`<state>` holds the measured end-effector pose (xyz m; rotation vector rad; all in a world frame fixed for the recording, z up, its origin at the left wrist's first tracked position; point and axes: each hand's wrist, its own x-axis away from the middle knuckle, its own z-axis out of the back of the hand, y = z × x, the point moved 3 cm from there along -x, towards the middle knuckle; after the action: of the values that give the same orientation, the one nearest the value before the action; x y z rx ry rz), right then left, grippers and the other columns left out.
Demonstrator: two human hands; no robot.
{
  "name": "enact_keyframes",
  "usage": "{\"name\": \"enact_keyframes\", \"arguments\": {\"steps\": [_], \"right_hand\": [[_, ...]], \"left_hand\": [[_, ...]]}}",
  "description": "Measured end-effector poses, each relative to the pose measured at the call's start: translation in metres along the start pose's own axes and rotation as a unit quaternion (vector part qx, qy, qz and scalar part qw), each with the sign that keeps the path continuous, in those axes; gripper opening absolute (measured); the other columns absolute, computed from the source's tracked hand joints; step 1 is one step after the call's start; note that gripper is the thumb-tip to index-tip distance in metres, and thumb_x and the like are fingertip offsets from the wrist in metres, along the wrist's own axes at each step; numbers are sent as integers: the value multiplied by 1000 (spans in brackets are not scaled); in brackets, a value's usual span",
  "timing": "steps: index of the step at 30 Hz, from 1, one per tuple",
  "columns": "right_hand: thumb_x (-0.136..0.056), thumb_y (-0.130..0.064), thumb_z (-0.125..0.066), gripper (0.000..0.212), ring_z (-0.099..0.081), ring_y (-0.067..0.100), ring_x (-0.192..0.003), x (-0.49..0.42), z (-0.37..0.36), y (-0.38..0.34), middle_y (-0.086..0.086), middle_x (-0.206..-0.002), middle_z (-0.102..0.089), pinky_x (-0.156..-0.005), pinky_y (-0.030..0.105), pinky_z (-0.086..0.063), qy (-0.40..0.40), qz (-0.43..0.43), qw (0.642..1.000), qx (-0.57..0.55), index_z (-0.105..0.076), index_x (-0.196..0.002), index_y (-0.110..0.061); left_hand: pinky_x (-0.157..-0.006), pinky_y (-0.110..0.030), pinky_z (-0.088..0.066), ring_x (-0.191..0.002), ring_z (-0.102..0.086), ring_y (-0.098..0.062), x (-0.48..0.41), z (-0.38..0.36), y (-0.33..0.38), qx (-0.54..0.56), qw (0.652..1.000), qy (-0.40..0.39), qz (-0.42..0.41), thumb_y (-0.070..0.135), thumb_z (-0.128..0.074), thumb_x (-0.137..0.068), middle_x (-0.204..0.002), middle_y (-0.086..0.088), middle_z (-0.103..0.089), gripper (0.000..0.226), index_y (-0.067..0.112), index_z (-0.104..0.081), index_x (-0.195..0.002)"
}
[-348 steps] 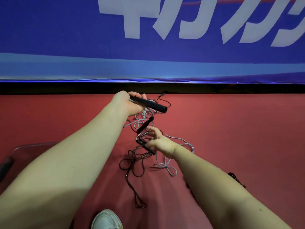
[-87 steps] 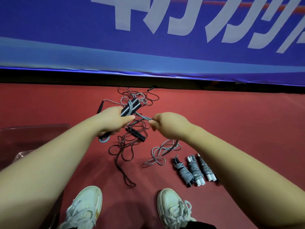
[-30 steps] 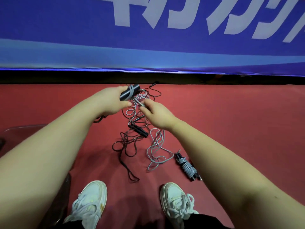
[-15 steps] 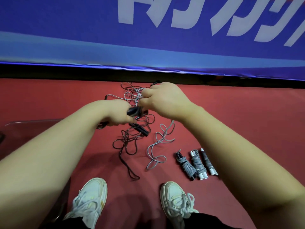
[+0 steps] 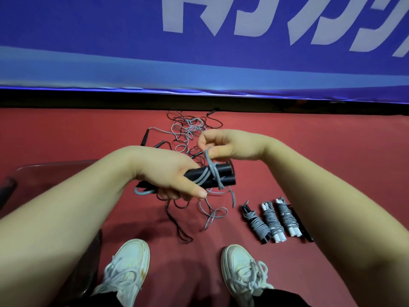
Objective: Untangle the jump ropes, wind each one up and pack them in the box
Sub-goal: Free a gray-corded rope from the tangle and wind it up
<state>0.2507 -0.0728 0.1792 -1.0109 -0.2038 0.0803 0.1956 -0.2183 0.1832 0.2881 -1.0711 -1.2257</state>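
The left hand (image 5: 170, 171) clenches 2 stiff black handles (image 5: 224, 181), which jut out past its thumb; just above them the right hand (image 5: 232, 145) pinches the grey cord (image 5: 209, 160) looped round them. The cord looks light and limp: best pinched close, kept taut.

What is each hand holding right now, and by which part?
Left hand grips the two black handles around their left half; right hand pinches the grey cord just above them.
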Motion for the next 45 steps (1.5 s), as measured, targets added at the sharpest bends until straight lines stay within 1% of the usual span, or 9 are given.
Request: {"name": "enact_keyframes", "arguments": {"steps": [3, 7, 14, 20, 24, 29, 34, 39, 45], "right_hand": [[-77, -15, -56, 6, -43, 1, -51, 4, -15, 13, -13, -59, -51, -50, 14, -37, 52, 25, 973, -224, -53, -81, -17], [-76, -17, -59, 9, -42, -1, -48, -6, -26, 26, -7, -56, -48, -47, 13, -34, 167, 29, 947, -271, -51, -73, -15], [-102, -32, -33, 35, -27, 11, -50, -3, -26, 32, -2, -60, -33, -47, 21, -24, 223, -58, 972, -53, -58, -79, -24], [-102, -29, -33, 33, -40, -2, -39, 14, -6, 7, -9, -56, -40, -46, 10, -30, 207, -119, 963, 128, -58, -86, -16], [-102, -29, -33, 25, -41, 4, -55, 14, -3, 3, -7, -62, -44, -57, 21, -35, 221, -130, 952, 167, -50, -88, -16], [-102, -31, -33, 32, -44, 17, -65, 9, -4, 3, -2, -67, -47, -67, 30, -37, 213, -139, 943, 213, -45, -76, -17], [-101, -37, -35, 35, -42, 8, -59, 11, -8, 6, -6, -65, -45, -58, 20, -35, 214, -163, 949, 166, -54, -79, -19], [-100, -34, -40, 32, -50, 19, -72, 7, -12, 6, -2, -71, -49, -61, 27, -37, 178, -228, 935, 207, -62, -97, -11], [-93, -6, -43, 26, -55, 29, -81, -2, -17, -34, 5, -102, -55, -56, 28, -35, 240, -173, 767, 570, -59, -112, -13]], "left_hand": [[-42, -17, -36, -43, -38, -9, 3, 4, 12, 51, 998, 22, -30, 22, -58, -92, -54, 9, -49, 15, 9, -54, -85], [-38, -17, -31, -42, -33, -8, 5, 17, 14, 140, 979, 128, -72, 20, -54, -93, -55, 4, -43, 17, 5, -50, -87], [-35, -15, -26, -38, -30, -5, 4, 45, -9, 274, 916, 291, -28, 15, -59, -92, -55, 1, -43, 25, 12, -42, -73], [-37, -16, -30, -43, -34, -6, -1, 40, -27, 346, 908, 234, -27, 3, -55, -92, -52, 3, -44, 16, 8, -44, -81], [-42, -16, -36, -48, -40, -7, -3, 38, -29, 354, 901, 245, -52, 2, -52, -92, -63, -2, -45, 10, 6, -48, -100], [-50, -28, -53, -59, -67, -19, -13, 30, -43, 244, 923, 298, 18, 22, -51, -97, -74, -6, -52, 8, 21, -45, -92], [-55, -28, -38, -61, -53, -16, -16, 38, -50, -47, 906, 413, 81, 43, -50, -94, -81, -5, -59, 25, 22, -48, -106], [-56, -29, -35, -60, -49, -20, -19, 43, -66, -38, 895, 428, 123, 41, -49, -95, -75, -7, -56, 30, 16, -47, -79], [-70, -31, -39, -82, -50, -26, -31, 39, -62, -175, 888, 372, 206, 41, -46, -97, -83, -3, -49, 31, 11, -48, -105]]}}
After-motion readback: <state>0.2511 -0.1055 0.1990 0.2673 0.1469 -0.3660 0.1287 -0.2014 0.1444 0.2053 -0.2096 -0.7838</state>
